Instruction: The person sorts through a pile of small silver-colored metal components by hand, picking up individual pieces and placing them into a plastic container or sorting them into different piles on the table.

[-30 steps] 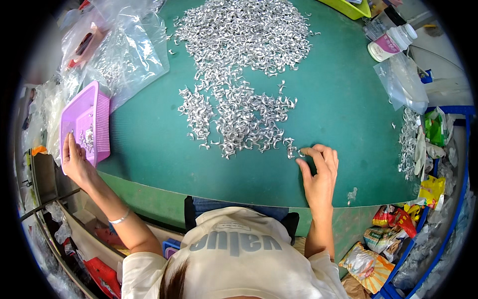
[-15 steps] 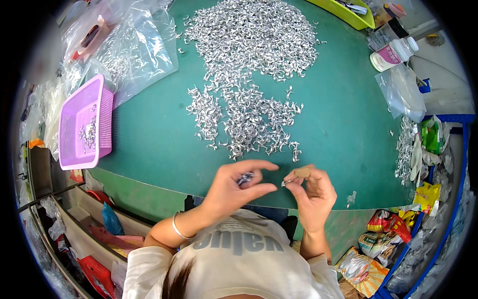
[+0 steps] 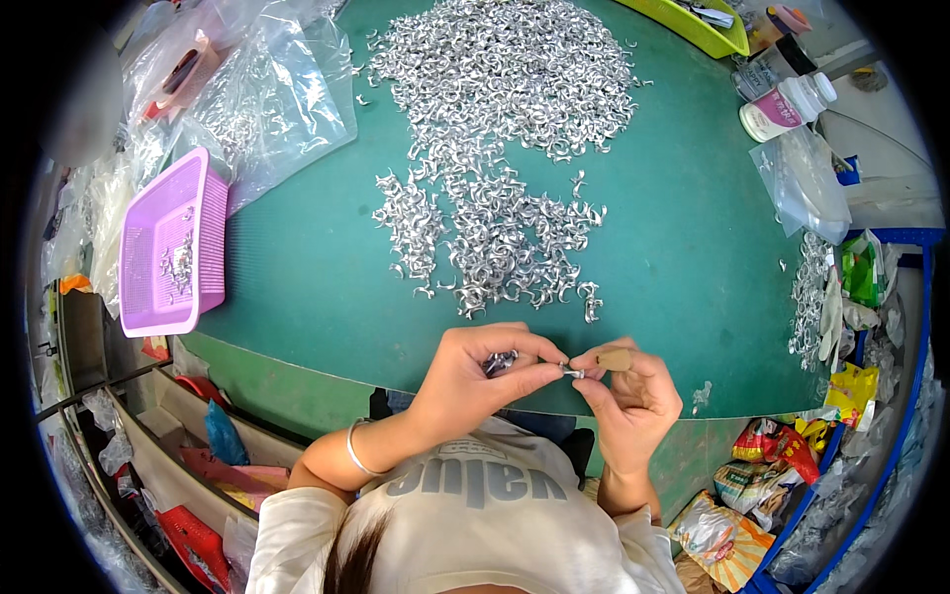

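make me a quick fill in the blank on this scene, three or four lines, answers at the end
1. The heap of small metal clips lies on a ____ table top.
2. The basket at the table's left edge is ____ in colour.
3. The left hand and right hand meet at a small ____ piece.
4. The left wrist wears a ____.

Answers: green; purple; metal; bracelet
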Tool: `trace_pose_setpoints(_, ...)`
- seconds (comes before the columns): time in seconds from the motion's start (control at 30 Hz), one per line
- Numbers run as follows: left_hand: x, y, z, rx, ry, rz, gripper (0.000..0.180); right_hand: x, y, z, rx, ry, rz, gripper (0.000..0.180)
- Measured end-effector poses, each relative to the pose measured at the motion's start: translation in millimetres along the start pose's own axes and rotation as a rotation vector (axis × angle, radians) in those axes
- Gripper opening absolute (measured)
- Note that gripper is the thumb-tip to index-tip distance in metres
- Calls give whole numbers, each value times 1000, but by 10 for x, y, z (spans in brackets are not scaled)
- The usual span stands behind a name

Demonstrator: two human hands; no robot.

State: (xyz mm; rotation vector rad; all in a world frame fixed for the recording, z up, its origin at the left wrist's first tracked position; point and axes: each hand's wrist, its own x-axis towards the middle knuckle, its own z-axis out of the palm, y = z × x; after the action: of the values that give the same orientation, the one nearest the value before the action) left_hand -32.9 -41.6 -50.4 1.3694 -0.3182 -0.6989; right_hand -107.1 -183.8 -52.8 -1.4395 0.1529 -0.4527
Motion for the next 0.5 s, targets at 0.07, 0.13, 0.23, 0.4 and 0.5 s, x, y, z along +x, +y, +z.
trace_pose_setpoints(0.07,0,-1,0,-48,-1,-63,9,-9,-14,5,12,5,22,31)
trace_pose_setpoints(0.13,-11,-4,8,-101,-3,-94,9,-16,-19,3,14,11,27,30)
trace_pose_setpoints(0.23,-21,6,18,-85,5,-72,9,-22,-21,10,15,25,31,29)
trace_pose_setpoints(0.4,-47,99,-89,110,191,24,10,10,23,-34,-125,80,60,24)
trace_pose_setpoints(0.5,-61,216,-632,286,771,274,8,105,156,-276,-378,225,85,17)
